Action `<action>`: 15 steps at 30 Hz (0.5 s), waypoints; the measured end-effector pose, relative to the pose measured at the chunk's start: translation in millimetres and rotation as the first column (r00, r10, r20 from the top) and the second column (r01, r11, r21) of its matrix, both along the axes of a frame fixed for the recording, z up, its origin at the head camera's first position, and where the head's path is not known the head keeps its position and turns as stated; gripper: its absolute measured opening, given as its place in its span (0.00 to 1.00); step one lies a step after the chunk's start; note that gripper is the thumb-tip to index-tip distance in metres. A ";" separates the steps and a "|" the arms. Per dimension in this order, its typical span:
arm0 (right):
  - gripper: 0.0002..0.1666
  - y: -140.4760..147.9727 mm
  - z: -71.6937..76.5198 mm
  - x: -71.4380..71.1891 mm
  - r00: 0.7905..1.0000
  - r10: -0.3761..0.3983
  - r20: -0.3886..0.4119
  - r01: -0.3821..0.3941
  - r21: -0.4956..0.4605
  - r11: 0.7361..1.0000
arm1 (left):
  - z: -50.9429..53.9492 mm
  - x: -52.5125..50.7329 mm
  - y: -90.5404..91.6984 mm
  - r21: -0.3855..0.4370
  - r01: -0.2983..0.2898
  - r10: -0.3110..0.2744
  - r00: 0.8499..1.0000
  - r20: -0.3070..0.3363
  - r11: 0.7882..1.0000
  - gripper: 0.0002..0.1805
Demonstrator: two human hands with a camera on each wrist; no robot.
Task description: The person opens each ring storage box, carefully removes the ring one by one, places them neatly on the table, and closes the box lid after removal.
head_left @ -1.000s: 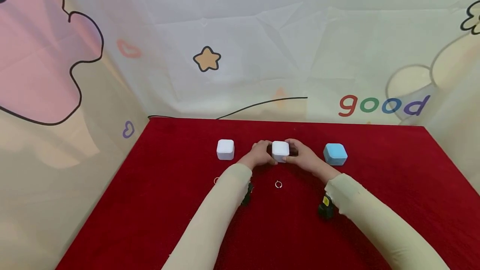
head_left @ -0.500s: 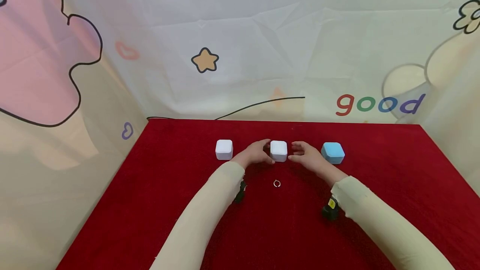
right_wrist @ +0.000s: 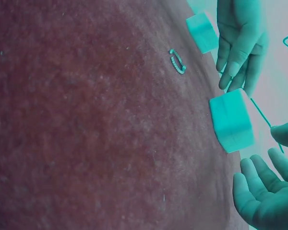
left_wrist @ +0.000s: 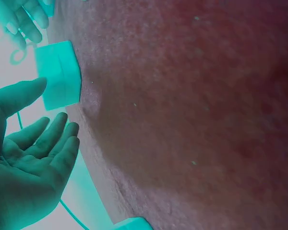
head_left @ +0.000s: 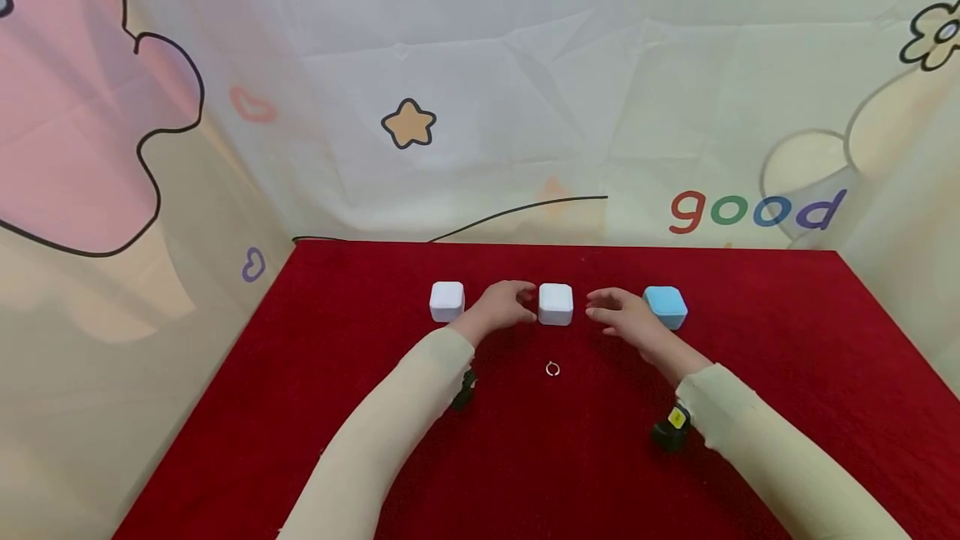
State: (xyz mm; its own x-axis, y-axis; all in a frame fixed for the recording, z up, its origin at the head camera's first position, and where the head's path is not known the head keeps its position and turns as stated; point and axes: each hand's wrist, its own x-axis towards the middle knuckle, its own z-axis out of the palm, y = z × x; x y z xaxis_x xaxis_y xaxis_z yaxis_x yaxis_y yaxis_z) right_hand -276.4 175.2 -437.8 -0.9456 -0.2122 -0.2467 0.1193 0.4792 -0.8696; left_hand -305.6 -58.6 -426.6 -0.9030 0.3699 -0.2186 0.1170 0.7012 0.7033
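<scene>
Between the two hands a white box (head_left: 556,304) with rounded corners sits on the red cloth. My left hand (head_left: 501,307) is just left of it, fingers apart and relaxed, with a gap to the box. On the other side my right hand (head_left: 621,314) hangs with loosely bent fingers, also off the box. The left wrist view shows the box (left_wrist: 60,75) beyond the left thumb and fingers (left_wrist: 31,158). In the right wrist view the box (right_wrist: 232,120) stands above the right fingers (right_wrist: 269,187). A small open ring (head_left: 552,368) lies in front of the box.
Another white box (head_left: 447,302) stands to the left, behind my left forearm. A light blue box (head_left: 666,307) is just right of my right hand. The red cloth (head_left: 540,457) ends at a printed curtain (head_left: 510,107) behind the boxes.
Both hands have let go of the middle white box and moved apart, the left hand leftward and the right hand rightward. The box stays on the cloth.
</scene>
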 end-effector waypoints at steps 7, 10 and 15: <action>0.29 4.0 4.4 6.1 0.999 -0.024 -0.021 0.024 -0.004 1.000 | -1.1 10.1 -2.1 0.015 0.013 -0.012 0.998 -0.069 1.000 0.23; 0.30 5.7 6.8 10.4 0.999 -0.022 -0.038 0.021 -0.014 1.000 | -3.6 14.5 -2.5 0.012 0.024 -0.023 0.996 -0.091 1.000 0.22; 0.30 9.6 11.4 18.6 0.997 -0.018 -0.070 0.016 -0.027 1.000 | -7.1 22.4 -3.0 0.011 0.042 -0.041 0.993 -0.113 0.999 0.20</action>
